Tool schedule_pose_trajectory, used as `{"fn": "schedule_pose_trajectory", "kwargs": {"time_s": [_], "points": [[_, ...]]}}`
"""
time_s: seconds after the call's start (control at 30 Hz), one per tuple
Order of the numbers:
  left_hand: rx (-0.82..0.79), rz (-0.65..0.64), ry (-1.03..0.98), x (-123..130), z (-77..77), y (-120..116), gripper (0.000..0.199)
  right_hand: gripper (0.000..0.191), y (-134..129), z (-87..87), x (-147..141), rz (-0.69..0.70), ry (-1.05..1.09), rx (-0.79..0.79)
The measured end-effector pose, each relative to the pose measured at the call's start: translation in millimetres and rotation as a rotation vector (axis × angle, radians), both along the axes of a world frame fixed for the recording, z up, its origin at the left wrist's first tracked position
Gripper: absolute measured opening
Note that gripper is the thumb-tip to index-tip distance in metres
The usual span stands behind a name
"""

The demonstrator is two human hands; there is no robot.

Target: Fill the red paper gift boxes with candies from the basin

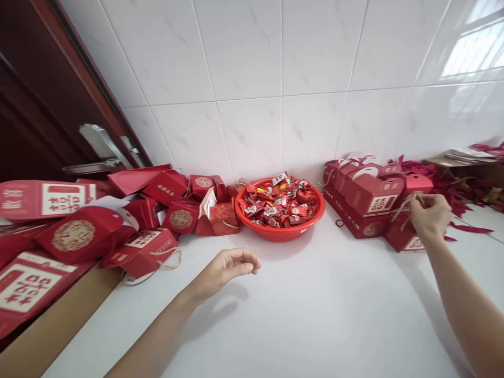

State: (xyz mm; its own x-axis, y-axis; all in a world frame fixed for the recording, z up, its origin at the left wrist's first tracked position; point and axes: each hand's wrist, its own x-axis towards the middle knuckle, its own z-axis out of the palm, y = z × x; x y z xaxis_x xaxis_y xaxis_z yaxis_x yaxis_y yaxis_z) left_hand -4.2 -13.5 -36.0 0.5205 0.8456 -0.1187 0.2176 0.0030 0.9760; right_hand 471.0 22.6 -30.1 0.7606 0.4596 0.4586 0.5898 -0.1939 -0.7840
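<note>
At the right-hand stack of red gift boxes (372,194), my right hand (431,214) is closed in a pinch on a twine handle (405,206). That handle belongs to a red candy box (403,233) on the front right of the stack, partly covered by my hand. My left hand (226,269) hovers over the white tabletop (299,310), fingers loosely curved, thumb apart, holding nothing. Beyond it, nearer the wall, stands a red plastic basin (281,234) heaped with wrapped candies (279,202).
Loose red boxes (73,233) are piled on the left, some over a cardboard carton (59,320). Behind that pile is a dark door with a metal handle (98,144). Dark red ribbons (452,191) lie at far right. A tiled wall (252,131) bounds the back.
</note>
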Motion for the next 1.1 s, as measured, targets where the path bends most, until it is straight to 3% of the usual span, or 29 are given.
{"fn": "schedule_pose_trajectory", "kwargs": {"time_s": [0.13,0.23,0.3,0.37,0.47,0.6,0.67,0.73,0.83,0.9,1.0,1.1], "points": [[0.086,0.042,0.078,-16,3.6,2,0.026,0.015,-7,15.7,-11,-0.091,-0.107,-0.392],[0.205,0.124,0.156,-31,10.9,4,0.028,0.039,-11,29.3,-19,-0.132,-0.284,-0.591],[0.294,0.221,0.220,-42,16.7,7,0.029,0.037,-12,36.5,-26,-0.127,-0.366,-0.526],[0.371,0.338,0.279,-55,22.0,12,0.030,0.024,-14,40.7,-39,-0.029,-0.418,-0.352],[0.520,0.542,0.393,-76,28.1,29,0.030,0.011,-21,38.3,-72,0.350,-0.493,-0.040],[0.823,0.878,0.807,-94,32.8,62,0.037,0.009,-38,13.6,-141,0.981,-0.567,0.132],[0.815,0.947,1.043,-95,31.8,76,0.054,0.013,-49,-7.6,-177,1.189,-0.641,0.090],[0.730,0.930,1.189,-91,27.9,86,0.072,0.014,-59,-31.6,-206,1.320,-0.714,0.062],[0.631,0.932,1.260,-83,20.1,93,0.085,0.015,-68,-63.0,-231,1.434,-0.782,-0.006],[0.607,0.945,1.257,-80,17.5,93,0.087,0.017,-71,-75.1,-236,1.473,-0.799,-0.042],[0.612,0.948,1.208,-79,22.8,86,0.088,0.017,-68,-78.6,-231,1.467,-0.746,-0.061],[0.648,0.986,1.125,-84,38.0,68,0.093,0.017,-64,-73.8,-225,1.448,-0.626,-0.083]]}}
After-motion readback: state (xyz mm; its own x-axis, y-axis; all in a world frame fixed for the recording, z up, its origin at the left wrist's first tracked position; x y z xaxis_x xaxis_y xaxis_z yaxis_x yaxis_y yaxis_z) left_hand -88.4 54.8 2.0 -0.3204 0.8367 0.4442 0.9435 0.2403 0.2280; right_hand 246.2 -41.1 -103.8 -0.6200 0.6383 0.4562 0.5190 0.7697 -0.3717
